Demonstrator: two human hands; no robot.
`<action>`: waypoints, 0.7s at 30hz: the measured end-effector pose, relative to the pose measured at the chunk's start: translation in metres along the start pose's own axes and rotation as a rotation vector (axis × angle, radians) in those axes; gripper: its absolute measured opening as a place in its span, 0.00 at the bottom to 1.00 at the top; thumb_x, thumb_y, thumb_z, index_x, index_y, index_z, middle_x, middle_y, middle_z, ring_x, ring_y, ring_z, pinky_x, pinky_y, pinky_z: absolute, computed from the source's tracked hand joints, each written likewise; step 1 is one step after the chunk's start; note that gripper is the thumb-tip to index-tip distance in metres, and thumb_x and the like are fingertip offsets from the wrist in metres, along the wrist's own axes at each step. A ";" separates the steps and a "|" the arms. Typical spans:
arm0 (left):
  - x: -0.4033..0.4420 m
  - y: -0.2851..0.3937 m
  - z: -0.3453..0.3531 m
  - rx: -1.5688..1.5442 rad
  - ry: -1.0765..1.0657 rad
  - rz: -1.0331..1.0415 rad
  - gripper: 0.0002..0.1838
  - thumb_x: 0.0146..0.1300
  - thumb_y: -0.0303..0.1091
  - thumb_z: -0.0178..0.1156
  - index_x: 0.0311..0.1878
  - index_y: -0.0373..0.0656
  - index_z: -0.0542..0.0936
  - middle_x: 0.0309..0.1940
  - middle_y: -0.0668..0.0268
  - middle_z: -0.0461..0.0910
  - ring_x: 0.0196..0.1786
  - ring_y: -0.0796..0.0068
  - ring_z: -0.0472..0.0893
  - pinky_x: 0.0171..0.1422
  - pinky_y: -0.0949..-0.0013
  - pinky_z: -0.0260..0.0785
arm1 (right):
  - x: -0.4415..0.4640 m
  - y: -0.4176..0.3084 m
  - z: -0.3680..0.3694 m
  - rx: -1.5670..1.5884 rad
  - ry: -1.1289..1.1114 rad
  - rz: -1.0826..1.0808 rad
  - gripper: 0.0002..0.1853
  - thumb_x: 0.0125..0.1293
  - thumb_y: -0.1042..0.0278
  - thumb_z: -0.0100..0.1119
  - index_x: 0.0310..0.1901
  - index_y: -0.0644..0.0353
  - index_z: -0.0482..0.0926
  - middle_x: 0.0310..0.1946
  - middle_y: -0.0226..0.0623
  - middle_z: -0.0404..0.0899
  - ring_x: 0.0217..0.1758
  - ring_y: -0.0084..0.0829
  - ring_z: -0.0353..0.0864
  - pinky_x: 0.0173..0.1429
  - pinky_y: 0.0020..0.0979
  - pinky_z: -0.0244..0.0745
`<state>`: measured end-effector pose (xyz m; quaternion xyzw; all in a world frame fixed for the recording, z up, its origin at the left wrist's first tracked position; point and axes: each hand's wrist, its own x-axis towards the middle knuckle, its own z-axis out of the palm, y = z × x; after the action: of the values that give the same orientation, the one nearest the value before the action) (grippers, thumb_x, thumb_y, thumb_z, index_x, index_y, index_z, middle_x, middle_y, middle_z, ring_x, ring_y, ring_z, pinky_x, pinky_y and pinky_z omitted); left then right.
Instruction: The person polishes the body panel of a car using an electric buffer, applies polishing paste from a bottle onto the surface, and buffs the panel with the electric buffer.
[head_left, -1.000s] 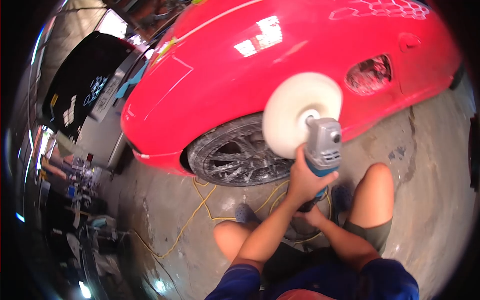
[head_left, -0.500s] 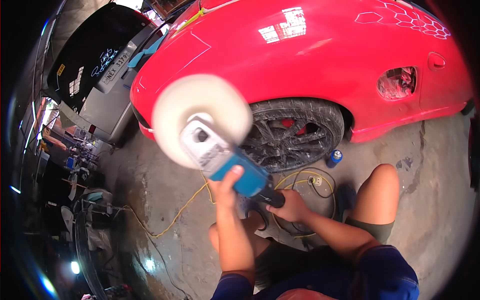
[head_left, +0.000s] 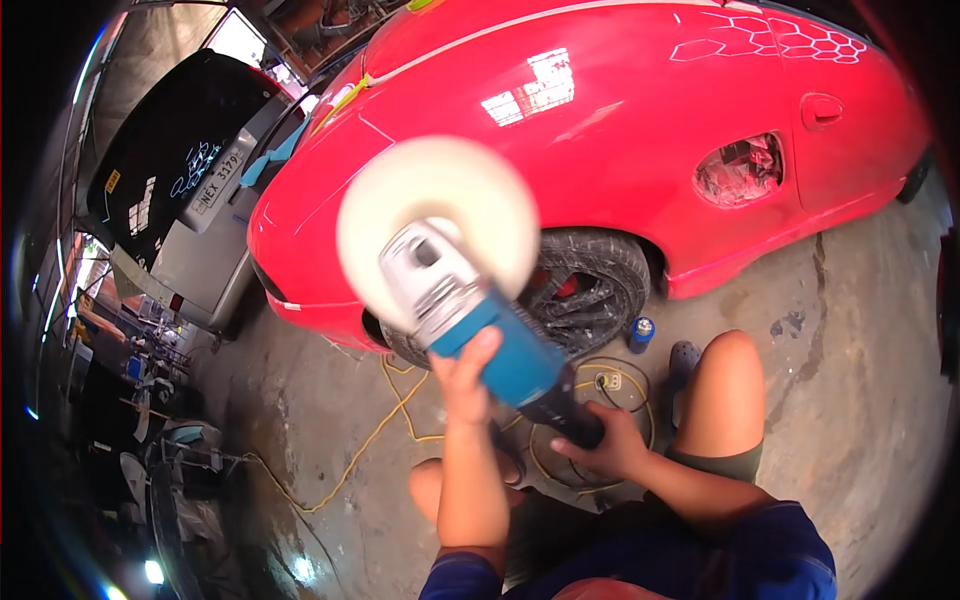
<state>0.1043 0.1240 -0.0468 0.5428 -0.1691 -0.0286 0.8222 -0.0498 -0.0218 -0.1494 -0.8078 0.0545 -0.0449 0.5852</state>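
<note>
Both my hands hold a blue-and-silver power polisher [head_left: 510, 350] with a large round white buffing pad [head_left: 450, 190]. My left hand [head_left: 467, 375] wraps round the blue body, thumb on top. Behind it, my right hand [head_left: 610, 442] grips the black rear handle. The pad hides part of the red car's front fender [head_left: 600, 110] and part of the dusty black wheel [head_left: 590, 290]. Whether the pad touches the paint I cannot tell. Its edge is smeared by motion.
A blue can [head_left: 642, 334] stands on the concrete floor beside the wheel. A yellow cord [head_left: 345, 480] runs across the floor and coils near a socket box [head_left: 608, 381]. Crumpled masking [head_left: 740, 170] fills a fender opening. A grey vehicle [head_left: 205, 260] stands at left.
The polisher has shifted slightly right in view, both hands moving with it. The car and floor items have moved left as the view turned. Both hands keep their grip.
</note>
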 end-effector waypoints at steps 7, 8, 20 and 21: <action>0.013 -0.020 0.141 0.118 -0.476 0.057 0.45 0.61 0.42 0.80 0.75 0.34 0.66 0.61 0.55 0.79 0.61 0.67 0.81 0.68 0.59 0.76 | -0.039 0.007 -0.024 0.621 0.218 0.217 0.12 0.70 0.70 0.73 0.35 0.62 0.77 0.25 0.34 0.81 0.27 0.25 0.83 0.36 0.34 0.79; 0.016 -0.037 0.151 0.083 -0.545 0.083 0.48 0.60 0.42 0.81 0.75 0.34 0.64 0.64 0.55 0.77 0.63 0.67 0.79 0.70 0.58 0.74 | -0.040 0.006 -0.027 0.756 0.246 0.171 0.11 0.72 0.72 0.70 0.36 0.62 0.76 0.24 0.36 0.80 0.25 0.28 0.83 0.36 0.35 0.80; 0.036 0.007 0.112 -0.090 -0.504 0.063 0.47 0.58 0.35 0.78 0.77 0.35 0.64 0.57 0.58 0.81 0.56 0.66 0.84 0.63 0.59 0.79 | -0.018 -0.048 0.002 0.694 0.205 0.160 0.10 0.71 0.76 0.70 0.35 0.62 0.75 0.24 0.33 0.80 0.24 0.26 0.83 0.31 0.29 0.76; 0.039 0.016 0.095 -0.065 -0.515 0.020 0.46 0.57 0.35 0.77 0.77 0.35 0.65 0.57 0.57 0.81 0.56 0.66 0.84 0.62 0.59 0.80 | -0.014 -0.051 0.011 0.636 0.178 0.156 0.11 0.70 0.74 0.72 0.35 0.61 0.76 0.24 0.31 0.80 0.23 0.24 0.81 0.30 0.29 0.75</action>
<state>0.1092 0.0380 0.0111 0.4892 -0.3773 -0.1632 0.7692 -0.0604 0.0060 -0.1047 -0.5710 0.1506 -0.0851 0.8025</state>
